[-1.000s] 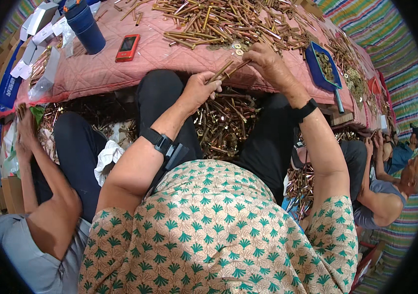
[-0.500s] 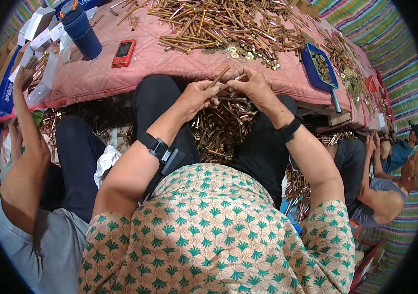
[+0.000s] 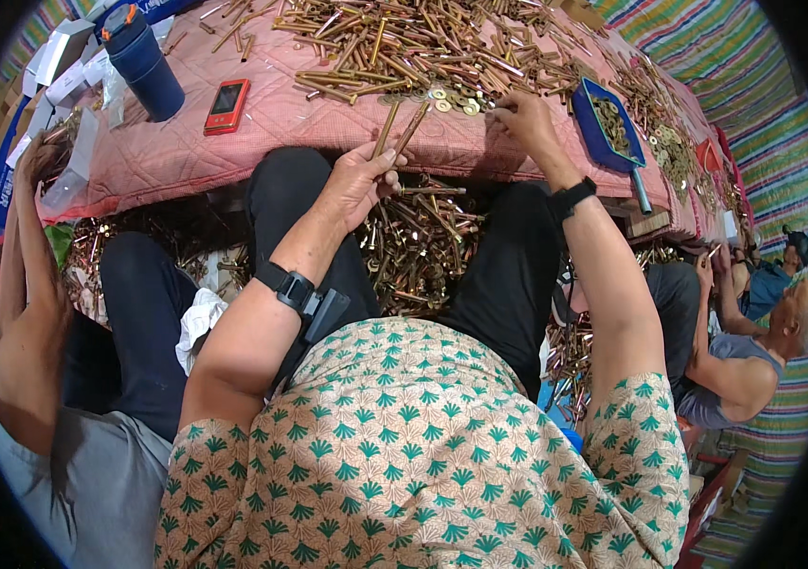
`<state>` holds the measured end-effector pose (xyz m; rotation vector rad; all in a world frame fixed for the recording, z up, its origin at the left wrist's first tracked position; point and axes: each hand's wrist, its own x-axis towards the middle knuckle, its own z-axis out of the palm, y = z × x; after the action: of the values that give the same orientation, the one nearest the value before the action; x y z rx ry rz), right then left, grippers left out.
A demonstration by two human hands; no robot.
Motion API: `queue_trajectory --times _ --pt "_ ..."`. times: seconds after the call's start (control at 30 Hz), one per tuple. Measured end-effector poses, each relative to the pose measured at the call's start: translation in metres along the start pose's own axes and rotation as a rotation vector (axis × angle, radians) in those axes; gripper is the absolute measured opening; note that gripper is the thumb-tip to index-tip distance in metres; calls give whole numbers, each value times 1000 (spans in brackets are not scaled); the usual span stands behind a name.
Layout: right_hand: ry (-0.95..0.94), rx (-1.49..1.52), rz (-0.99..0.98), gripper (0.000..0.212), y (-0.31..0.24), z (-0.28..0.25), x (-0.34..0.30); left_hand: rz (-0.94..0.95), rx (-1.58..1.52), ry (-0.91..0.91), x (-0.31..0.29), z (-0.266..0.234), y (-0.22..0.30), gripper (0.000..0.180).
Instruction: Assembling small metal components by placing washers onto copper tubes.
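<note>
My left hand [image 3: 363, 182] is closed around two long brass-coloured bolts [image 3: 410, 127], which stick up side by side from between thumb and fingers. It is held just off the near edge of the table, above my lap. Over the table edge, my right hand [image 3: 525, 123] has its fingertips drawn together beside a scatter of round washers [image 3: 461, 102]. Anything pinched in those fingertips is too small to make out. Beyond the washers spreads a large heap of similar bolts [image 3: 413, 47]. More metal bolts [image 3: 423, 247] are piled low between my knees.
A pink quilted cloth [image 3: 276, 142] covers the table. On it are a red phone [image 3: 226, 106], a dark blue bottle [image 3: 143, 66] and a blue scoop [image 3: 608, 128] containing small metal parts. A co-worker's arm [image 3: 34, 256] is at left among white boxes [image 3: 63, 47]; another person [image 3: 745, 360] sits at right.
My hands were together over the lap; my right hand has moved away and forward to the washers. My left hand now holds two bolts upright. The co-worker at left has shifted slightly.
</note>
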<state>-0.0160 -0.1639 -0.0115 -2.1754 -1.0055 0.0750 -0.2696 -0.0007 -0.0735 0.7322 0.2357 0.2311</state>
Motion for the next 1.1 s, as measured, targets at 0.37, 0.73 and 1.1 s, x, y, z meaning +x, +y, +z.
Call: queue_trajectory --times 0.37,0.73,1.1 --pt "-172 257 159 11 -19 8 8 -16 14 14 -5 3 2 16" --pt "-390 890 186 12 -68 3 -42 -83 109 -92 -9 6 3 25" --pt "-358 849 137 21 -68 23 -49 -87 132 -103 -10 6 4 28"
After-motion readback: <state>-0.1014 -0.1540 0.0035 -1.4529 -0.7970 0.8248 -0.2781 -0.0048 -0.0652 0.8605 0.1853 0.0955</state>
